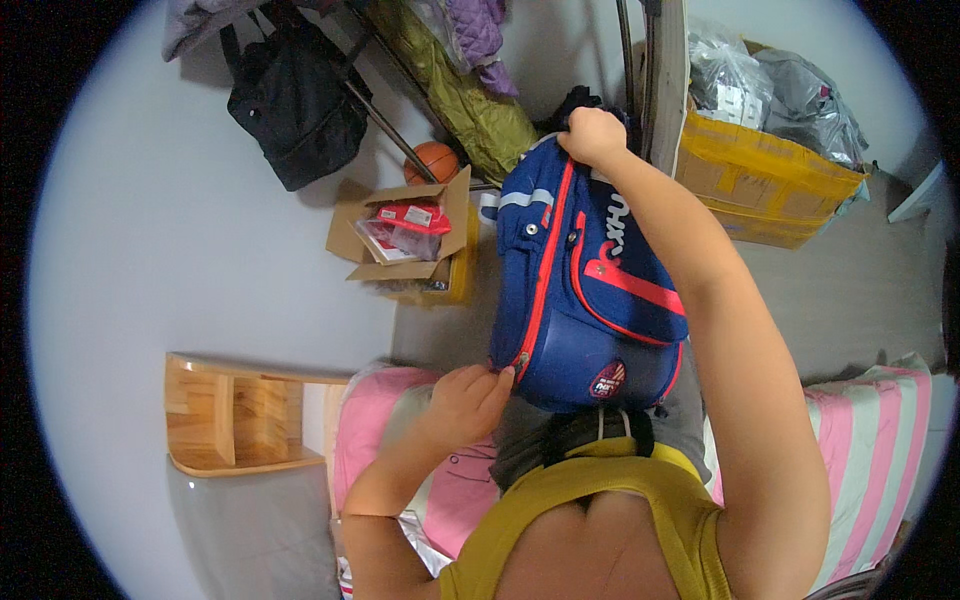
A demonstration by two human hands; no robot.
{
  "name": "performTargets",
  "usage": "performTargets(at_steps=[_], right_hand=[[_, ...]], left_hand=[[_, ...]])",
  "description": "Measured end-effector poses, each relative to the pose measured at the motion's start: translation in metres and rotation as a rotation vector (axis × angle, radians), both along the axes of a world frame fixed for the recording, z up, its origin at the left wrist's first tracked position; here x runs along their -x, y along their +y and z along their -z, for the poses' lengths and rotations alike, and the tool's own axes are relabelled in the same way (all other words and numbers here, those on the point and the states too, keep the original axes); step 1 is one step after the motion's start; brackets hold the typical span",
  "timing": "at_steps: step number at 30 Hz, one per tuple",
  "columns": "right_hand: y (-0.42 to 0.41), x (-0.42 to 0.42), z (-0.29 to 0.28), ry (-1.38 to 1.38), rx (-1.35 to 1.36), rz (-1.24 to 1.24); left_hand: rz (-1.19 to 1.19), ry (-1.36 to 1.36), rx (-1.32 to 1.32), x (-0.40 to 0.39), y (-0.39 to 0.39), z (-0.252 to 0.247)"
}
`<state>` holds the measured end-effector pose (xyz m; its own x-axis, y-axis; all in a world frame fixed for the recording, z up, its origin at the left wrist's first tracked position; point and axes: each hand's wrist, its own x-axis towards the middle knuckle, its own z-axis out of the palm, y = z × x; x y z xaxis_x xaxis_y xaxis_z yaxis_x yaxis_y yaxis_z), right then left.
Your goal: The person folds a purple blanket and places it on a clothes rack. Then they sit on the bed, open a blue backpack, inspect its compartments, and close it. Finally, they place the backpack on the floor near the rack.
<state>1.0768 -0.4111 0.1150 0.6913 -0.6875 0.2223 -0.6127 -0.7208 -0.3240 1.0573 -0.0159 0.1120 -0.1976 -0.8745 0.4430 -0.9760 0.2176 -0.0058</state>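
A navy blue bag (592, 300) with red zipper edging rests across the person's lap, standing out over the grey-clad knees. My left hand (474, 401) is at its near left corner, fingers pinched on the zipper pull (521, 365). The red zipper (547, 277) runs from there up to the far end and looks closed along its visible length. At that far end my right hand (596, 139) grips the bag's top edge, with the forearm passing over the right side. A round patch (608, 379) and a front pocket (630, 292) face upward.
Pink striped bedding (862, 450) lies on both sides. An open cardboard box (461, 225) with packets stands ahead left, near a basketball (433, 163). A black bag (296, 112) hangs from a metal rack (394, 131). A large taped carton (772, 176) and a wooden shelf (225, 420) flank the space.
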Motion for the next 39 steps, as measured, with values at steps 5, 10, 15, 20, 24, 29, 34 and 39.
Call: performTargets(at_steps=[5, 10, 15, 20, 24, 29, 34, 39], right_hand=[[0.031, 0.008, 0.022, -0.2, 0.133, -0.155], [0.109, 0.101, 0.04, -0.354, 0.016, -0.682], [0.179, 0.184, 0.058, -0.058, -0.089, -0.673], [0.204, 0.19, 0.088, 0.011, -0.062, -0.478], [0.199, 0.18, 0.085, -0.12, -0.008, -0.471], [0.172, 0.181, 0.015, -0.307, 0.04, -0.671], [0.163, 0.211, -0.111, -0.436, 0.059, -0.912], [0.176, 0.242, -0.197, -0.151, 0.011, -1.026]], left_hand=[[-0.295, 0.102, -0.142, -0.003, -0.002, 0.013], [-0.385, 0.363, 0.068, -0.02, -0.029, 0.031], [-0.353, 0.479, 0.162, -0.022, -0.062, 0.045], [-0.333, 0.557, 0.187, -0.011, -0.072, 0.04], [-0.244, 0.515, 0.234, -0.003, -0.073, 0.016], [-0.238, 0.589, 0.401, 0.001, -0.071, -0.046], [0.107, 1.298, 0.461, 0.008, -0.053, -0.124], [0.247, 1.608, 0.4, 0.002, -0.039, -0.165]])
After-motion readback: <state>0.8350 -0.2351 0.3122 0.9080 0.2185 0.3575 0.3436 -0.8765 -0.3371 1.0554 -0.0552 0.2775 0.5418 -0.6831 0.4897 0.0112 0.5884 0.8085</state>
